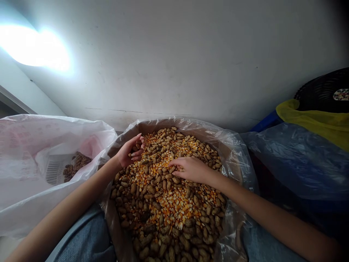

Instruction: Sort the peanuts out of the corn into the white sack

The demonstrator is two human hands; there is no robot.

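Observation:
A large box lined with clear plastic (237, 160) holds a mix of yellow corn kernels (174, 203) and unshelled peanuts (152, 189). At the left side of the mix, my left hand (131, 151) is cupped palm inward, its fingers curled around a few peanuts. My right hand (192, 169) reaches in from the right, low over the middle of the pile. Its thumb and fingers come together at a peanut there, partly covered by the fingers.
Left of the box stands an open white plastic bag (65, 133) with some peanuts (76, 165) inside. A pale wall (174, 65) rises behind. To the right are a blue plastic bag (297, 160), yellow mesh (313, 120) and a black fan (324, 91). My jeans-covered knees flank the box.

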